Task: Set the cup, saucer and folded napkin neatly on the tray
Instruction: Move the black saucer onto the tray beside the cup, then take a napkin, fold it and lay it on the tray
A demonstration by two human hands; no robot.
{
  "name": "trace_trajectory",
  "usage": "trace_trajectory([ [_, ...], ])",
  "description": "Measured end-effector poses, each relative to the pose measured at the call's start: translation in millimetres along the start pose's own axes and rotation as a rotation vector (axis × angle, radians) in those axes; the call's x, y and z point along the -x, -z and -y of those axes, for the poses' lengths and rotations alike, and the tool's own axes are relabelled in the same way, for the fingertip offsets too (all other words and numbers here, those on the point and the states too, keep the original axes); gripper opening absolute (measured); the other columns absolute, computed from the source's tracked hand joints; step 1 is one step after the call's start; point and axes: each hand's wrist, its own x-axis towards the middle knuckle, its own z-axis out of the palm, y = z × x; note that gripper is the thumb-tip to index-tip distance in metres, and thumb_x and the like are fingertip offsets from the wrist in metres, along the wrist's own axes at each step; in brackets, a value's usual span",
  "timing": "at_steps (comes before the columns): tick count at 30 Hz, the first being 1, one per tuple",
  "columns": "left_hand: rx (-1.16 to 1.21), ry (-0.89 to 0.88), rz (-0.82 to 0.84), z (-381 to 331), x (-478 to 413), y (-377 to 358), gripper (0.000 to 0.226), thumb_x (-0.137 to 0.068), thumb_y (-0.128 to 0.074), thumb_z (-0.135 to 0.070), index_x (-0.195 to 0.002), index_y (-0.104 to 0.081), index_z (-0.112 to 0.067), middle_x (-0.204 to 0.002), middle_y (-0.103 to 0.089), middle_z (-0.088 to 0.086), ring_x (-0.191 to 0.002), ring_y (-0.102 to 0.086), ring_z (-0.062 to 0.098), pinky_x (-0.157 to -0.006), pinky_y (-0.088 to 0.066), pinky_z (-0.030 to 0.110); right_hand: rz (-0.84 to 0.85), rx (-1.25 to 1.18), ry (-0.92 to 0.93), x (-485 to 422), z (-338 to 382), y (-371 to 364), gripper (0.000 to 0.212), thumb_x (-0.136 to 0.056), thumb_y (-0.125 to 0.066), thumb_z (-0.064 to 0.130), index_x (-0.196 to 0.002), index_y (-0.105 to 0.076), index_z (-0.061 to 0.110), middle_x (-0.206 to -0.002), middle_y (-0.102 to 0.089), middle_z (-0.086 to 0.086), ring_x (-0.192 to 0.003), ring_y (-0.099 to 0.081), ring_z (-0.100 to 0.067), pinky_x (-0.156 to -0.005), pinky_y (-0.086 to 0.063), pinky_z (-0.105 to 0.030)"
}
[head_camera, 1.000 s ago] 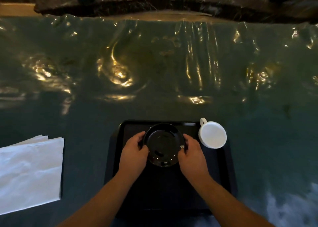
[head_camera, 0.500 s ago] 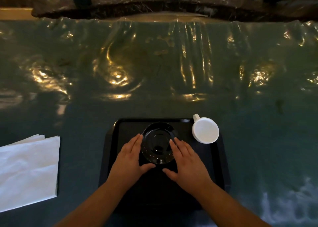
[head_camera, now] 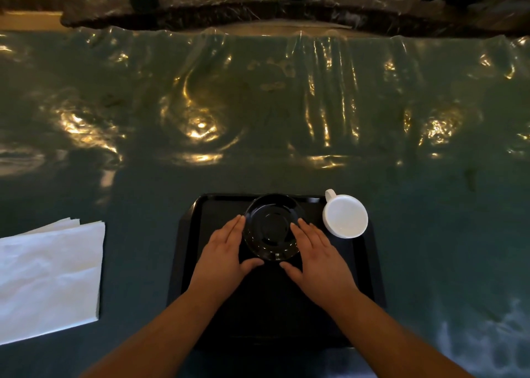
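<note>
1. Saucer (head_camera: 272, 228): it is round, black and glossy, with a raised ring at its centre and small glints of light along its near rim. It sits on the far middle part of the tray (head_camera: 186, 263), its far edge close to the tray's far rim.
2. Your left hand (head_camera: 222, 255) lies flat and spread on the tray at the saucer's left side, fingers straight and together, thumb reaching toward the saucer's near edge. It grips nothing.
3. Your right hand (head_camera: 318, 258) mirrors it on the right side, fingers extended with the tips over the saucer's right rim, thumb pointing in toward the near edge. It too grips nothing; whether the fingertips press on the rim you cannot tell.
4. Cup (head_camera: 345, 215): white, with a small handle pointing far-left. It stands at the tray's far right corner, overlapping the tray's right rim, just beside the saucer and apart from it.
5. Napkin (head_camera: 48, 277): white, folded into layers whose edges show at its far corner. It lies on the dark green table cover (head_camera: 286, 119), well to the left of the tray.
6. Tray: black, rectangular, with a raised rim and clipped corners.
</note>
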Motion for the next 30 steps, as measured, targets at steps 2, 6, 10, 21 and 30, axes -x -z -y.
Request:
trace_trajectory([
  [2, 0.021, 0.001, -0.005, -1, -1, 0, 0.103, -0.082, -0.073, -0.06, -0.162, -0.021, -0.019, -0.168, -0.027, -0.001, -0.151, -0.026, 0.018, -0.12, -0.019, 0.028, 0.003, 0.006, -0.002, -1, 1, 2, 0.082, -0.095, -0.055, 0.059, -0.162, -0.024, 0.022, -0.17, -0.023, -0.004, -0.156, -0.017, -0.024, -0.12, -0.01, -0.033],
  [6, 0.049, -0.023, 0.0, -2, 1, 11, 0.096, -0.083, -0.069, -0.064, -0.16, -0.026, -0.027, -0.167, -0.026, -0.009, -0.15, -0.028, 0.014, -0.122, -0.026, 0.031, -0.058, 0.077, 0.043, -2, 15, 11, 0.077, -0.092, -0.049, 0.062, -0.155, -0.038, 0.021, -0.161, -0.041, -0.006, -0.152, -0.029, -0.03, -0.123, -0.023, -0.046],
  [10, 0.034, -0.001, -0.204, 16, 7, 48, 0.074, -0.083, -0.066, -0.062, -0.145, -0.052, -0.025, -0.153, -0.048, -0.006, -0.138, -0.047, 0.017, -0.113, -0.04, 0.033, -0.14, 0.003, 0.156, -23, 58, 21, 0.069, -0.09, -0.055, 0.057, -0.146, -0.05, 0.018, -0.15, -0.053, -0.005, -0.144, -0.041, -0.029, -0.117, -0.037, -0.05],
  [21, -0.072, 0.59, -0.286, 200, 85, 134, 0.073, -0.086, -0.073, -0.049, -0.148, -0.049, -0.017, -0.16, -0.042, 0.011, -0.141, -0.042, 0.037, -0.11, -0.041, 0.052, 0.13, -0.148, 0.427, -86, 261, -50, 0.063, -0.097, -0.06, 0.044, -0.151, -0.045, 0.017, -0.15, -0.048, -0.005, -0.137, -0.042, -0.026, -0.115, -0.032, -0.035],
  [30, -0.074, 0.926, -0.229, 322, 140, 167, 0.085, -0.083, -0.067, -0.065, -0.149, -0.042, -0.016, -0.157, -0.041, 0.013, -0.137, -0.044, 0.044, -0.105, -0.046, 0.06, 0.366, -0.275, 0.293, -98, 347, -105, 0.066, -0.096, -0.064, 0.041, -0.154, -0.038, 0.023, -0.156, -0.043, -0.004, -0.138, -0.044, -0.024, -0.113, -0.038, -0.036],
])
